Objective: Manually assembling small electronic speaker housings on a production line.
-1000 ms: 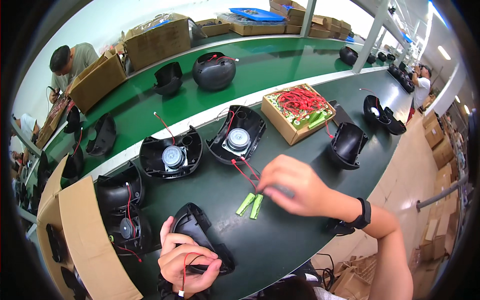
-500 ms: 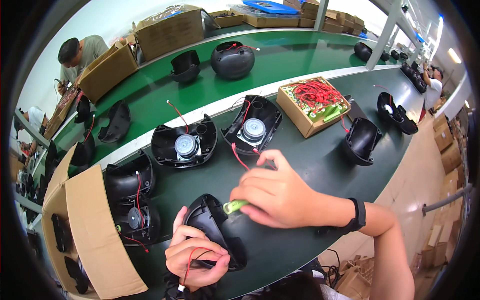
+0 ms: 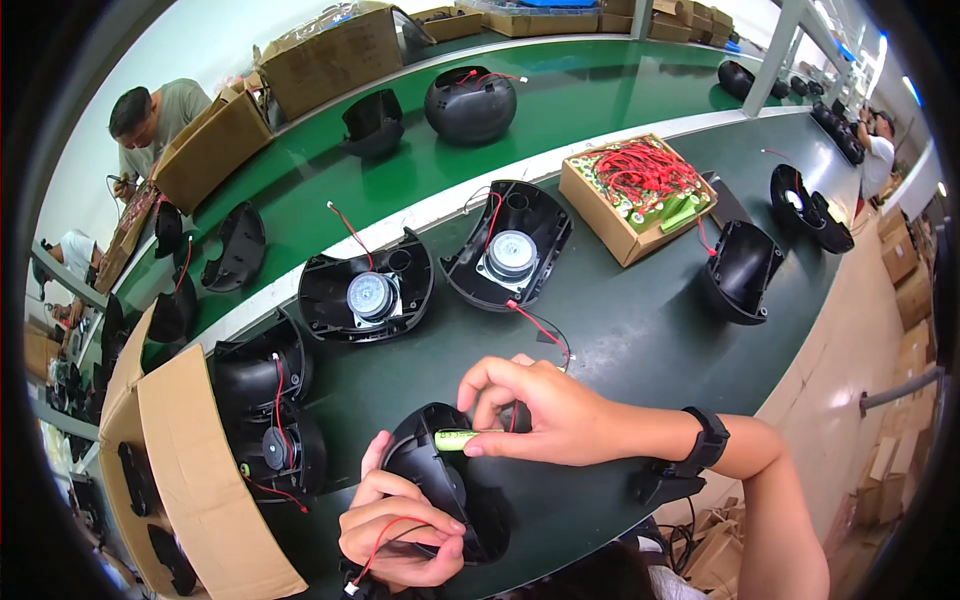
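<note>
My left hand (image 3: 400,530) is closed round the near side of a black rounded plastic speaker shell (image 3: 415,462). A thin red and black wire loops over its fingers, ending in a small white plug (image 3: 351,588). Between thumb and fingers, my right hand (image 3: 530,410) grips a green cylindrical battery (image 3: 455,440). The battery lies level at the upper inside of the shell; whether it touches the wall I cannot tell. Beyond my right hand, a red and black lead (image 3: 540,325) runs from the nearer side of an open shell (image 3: 530,275) with a silver speaker.
A carton of green batteries with red leads (image 3: 625,245) stands beyond my right hand. Another speaker shell (image 3: 330,270) is to its left. A cardboard box (image 3: 205,470) flanks my left hand. Empty-looking shells (image 3: 735,280) sit right; a green conveyor (image 3: 580,80) runs behind. Other people work farther off.
My right hand has turned and lowered, bringing the battery from a tilted position beside the shell's edge to level inside its upper part. The left hand keeps its hold on the shell.
</note>
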`<action>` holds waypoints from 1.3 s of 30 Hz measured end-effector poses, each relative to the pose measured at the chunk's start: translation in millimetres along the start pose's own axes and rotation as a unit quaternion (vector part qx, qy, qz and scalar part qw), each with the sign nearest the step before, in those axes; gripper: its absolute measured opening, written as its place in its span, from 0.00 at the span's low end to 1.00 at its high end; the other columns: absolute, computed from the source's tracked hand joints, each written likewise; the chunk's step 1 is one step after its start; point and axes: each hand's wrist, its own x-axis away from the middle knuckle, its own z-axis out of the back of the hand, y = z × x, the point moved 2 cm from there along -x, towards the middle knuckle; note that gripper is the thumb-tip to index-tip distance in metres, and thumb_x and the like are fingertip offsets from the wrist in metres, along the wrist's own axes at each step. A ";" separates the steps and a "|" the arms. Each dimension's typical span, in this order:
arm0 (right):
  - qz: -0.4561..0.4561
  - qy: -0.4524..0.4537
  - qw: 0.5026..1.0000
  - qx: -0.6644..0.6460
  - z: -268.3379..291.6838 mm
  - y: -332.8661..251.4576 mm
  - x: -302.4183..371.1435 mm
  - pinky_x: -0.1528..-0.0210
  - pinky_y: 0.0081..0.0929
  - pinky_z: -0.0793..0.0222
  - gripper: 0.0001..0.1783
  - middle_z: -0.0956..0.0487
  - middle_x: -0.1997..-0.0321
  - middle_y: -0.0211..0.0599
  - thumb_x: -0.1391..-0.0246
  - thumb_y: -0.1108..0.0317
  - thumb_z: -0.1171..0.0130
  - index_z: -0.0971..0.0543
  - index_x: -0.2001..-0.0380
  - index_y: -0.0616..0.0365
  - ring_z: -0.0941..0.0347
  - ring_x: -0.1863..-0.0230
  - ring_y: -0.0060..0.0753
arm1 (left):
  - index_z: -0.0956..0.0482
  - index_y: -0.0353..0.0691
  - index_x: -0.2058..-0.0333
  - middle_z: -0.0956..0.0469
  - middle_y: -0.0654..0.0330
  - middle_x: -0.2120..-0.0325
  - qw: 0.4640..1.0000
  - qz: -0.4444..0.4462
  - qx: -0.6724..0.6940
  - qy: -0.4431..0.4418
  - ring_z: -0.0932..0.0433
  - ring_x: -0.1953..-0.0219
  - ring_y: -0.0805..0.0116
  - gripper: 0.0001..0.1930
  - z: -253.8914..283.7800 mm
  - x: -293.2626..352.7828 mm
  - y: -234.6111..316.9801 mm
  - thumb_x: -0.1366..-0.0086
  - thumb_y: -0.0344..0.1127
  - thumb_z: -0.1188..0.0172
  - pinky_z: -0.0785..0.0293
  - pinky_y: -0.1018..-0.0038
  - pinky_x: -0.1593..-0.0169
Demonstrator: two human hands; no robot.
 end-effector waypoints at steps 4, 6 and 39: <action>-0.067 -0.015 0.997 -0.018 7.4 2.2 1.6 0.71 0.24 0.36 0.17 0.22 0.79 0.33 0.49 0.64 0.37 0.33 0.65 0.60 0.29 0.76 0.27 | 0.26 0.49 0.91 0.21 0.72 0.84 0.997 -0.015 -0.005 -0.073 0.32 0.76 0.77 0.08 -3.5 -4.4 -2.9 0.64 0.33 0.35 0.52 0.48 0.36; -0.117 -0.040 0.992 -0.034 7.3 -0.3 1.7 0.69 0.23 0.37 0.16 0.21 0.77 0.30 0.49 0.64 0.36 0.32 0.65 0.57 0.31 0.74 0.23 | 0.25 0.50 0.91 0.21 0.73 0.85 0.996 -0.002 -0.007 -0.093 0.32 0.77 0.80 0.07 -2.1 -3.9 0.6 0.66 0.34 0.33 0.55 0.51 0.34; 0.188 -0.037 0.977 0.094 29.5 4.3 -0.5 0.53 0.34 0.29 0.33 0.24 0.56 0.47 0.59 0.77 0.36 0.34 0.46 0.64 0.26 0.54 0.43 | 0.31 0.54 0.93 0.21 0.75 0.85 0.950 0.021 0.008 -0.312 0.34 0.81 0.83 0.17 -2.1 -35.5 8.5 0.64 0.31 0.28 0.57 0.61 0.34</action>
